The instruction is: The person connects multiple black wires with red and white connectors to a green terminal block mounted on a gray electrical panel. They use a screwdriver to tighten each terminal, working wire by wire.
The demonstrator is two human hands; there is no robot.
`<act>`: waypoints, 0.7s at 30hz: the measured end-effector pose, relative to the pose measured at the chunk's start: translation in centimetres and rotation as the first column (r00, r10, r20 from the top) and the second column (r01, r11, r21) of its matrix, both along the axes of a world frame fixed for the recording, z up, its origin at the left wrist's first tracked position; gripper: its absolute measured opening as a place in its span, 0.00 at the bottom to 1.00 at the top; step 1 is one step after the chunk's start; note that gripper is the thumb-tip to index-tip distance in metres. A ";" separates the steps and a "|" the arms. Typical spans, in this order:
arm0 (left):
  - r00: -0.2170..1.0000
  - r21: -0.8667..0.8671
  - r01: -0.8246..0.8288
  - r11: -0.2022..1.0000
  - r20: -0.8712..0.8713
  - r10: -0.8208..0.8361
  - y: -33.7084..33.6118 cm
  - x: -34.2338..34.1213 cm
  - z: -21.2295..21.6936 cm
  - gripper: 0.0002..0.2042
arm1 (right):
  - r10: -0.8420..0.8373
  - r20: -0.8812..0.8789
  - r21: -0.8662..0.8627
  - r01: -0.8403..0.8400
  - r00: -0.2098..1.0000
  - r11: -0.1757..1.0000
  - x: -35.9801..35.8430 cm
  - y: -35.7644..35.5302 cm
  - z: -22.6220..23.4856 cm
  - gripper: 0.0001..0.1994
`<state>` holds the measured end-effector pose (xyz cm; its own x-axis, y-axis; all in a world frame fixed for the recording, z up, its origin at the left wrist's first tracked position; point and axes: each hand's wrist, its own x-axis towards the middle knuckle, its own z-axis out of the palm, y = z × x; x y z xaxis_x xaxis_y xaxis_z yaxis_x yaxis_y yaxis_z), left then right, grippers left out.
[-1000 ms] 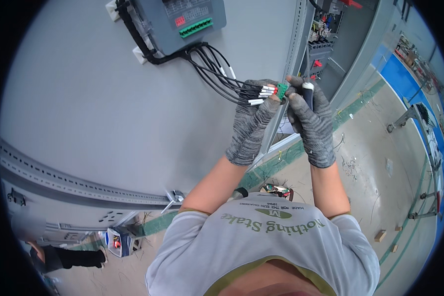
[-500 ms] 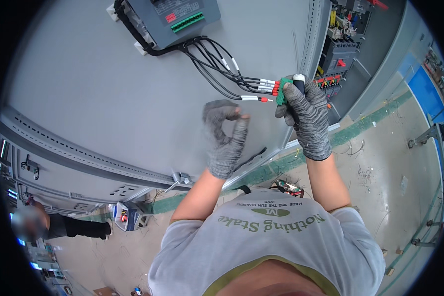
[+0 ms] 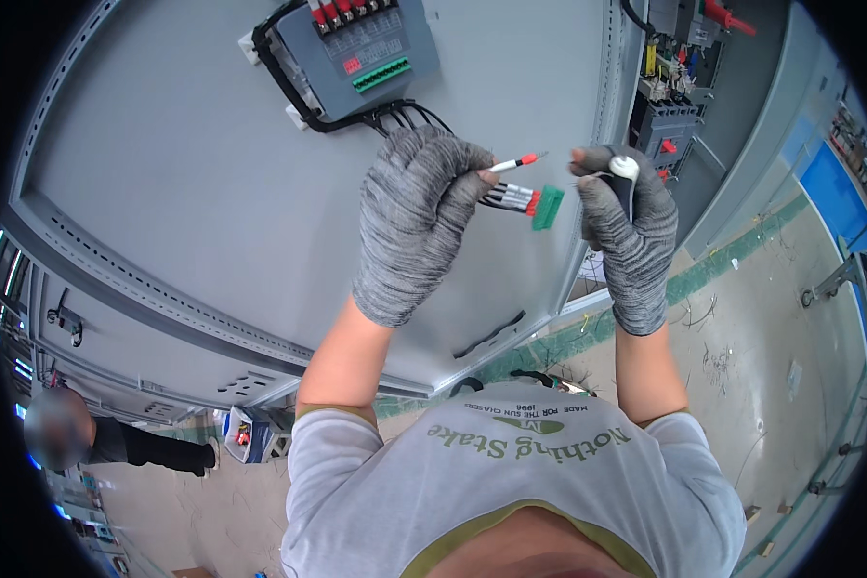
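Head view showed both gloved hands raised in front of a grey cabinet panel [image 3: 193, 193]. Much was hidden: the left hand [image 3: 416, 220] was seen from the back, so its palm and most fingertips were out of sight, and the black wires [image 3: 409, 114] vanished behind it. The wires ran from a grey control box [image 3: 356, 48] at the top of the panel, and that box was partly cut off by the picture's upper edge.

The left hand was curled nearly closed around the wire bundle. A single wire end [image 3: 512, 164] with a white sleeve and red collar was pinched at its fingertips. That wire end's long axis ran left to right, tilted slightly upward, with its bare tip pointing toward the right hand [image 3: 628, 231].

The green plug [image 3: 547, 207] hung on the remaining wire ends just below, between the two hands and apart from the right one. Its long axis stood close to upright, with its wired face toward the left hand.

The right hand was closed around a dark tool handle with a white cap [image 3: 624, 169]. The tool's working end could not be made out. A second person [image 3: 116, 443] stood at the lower left, partly cut off by the rim.
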<state>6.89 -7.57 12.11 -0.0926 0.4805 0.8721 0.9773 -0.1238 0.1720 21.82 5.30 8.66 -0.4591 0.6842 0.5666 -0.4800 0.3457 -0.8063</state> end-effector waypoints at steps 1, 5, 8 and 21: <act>0.998 -0.007 0.031 1.000 0.057 -0.030 0.2 0.2 0.4 0.04 | 0.070 -0.007 0.016 -0.070 0.997 0.997 0.0 -0.5 1.2 0.10; 0.997 -0.026 0.048 0.999 0.056 -0.046 0.1 0.1 1.4 0.04 | 0.202 0.119 0.065 -0.211 0.972 0.975 -0.8 -0.1 3.3 0.10; 0.999 -0.037 0.033 0.999 -0.013 -0.034 0.2 0.0 1.6 0.04 | 0.176 0.105 0.075 -0.184 0.979 0.980 -1.0 -0.3 3.8 0.10; 0.997 -0.106 0.034 0.994 -0.065 -0.041 -0.2 -0.7 2.5 0.05 | 0.234 0.124 0.018 -0.238 0.964 0.971 -2.0 -0.9 3.9 0.11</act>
<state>6.19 -7.82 14.60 -0.0156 0.5717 0.8203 0.9821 -0.1454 0.1200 19.84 4.38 12.59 -0.6713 0.5306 0.5175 -0.4515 0.2610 -0.8533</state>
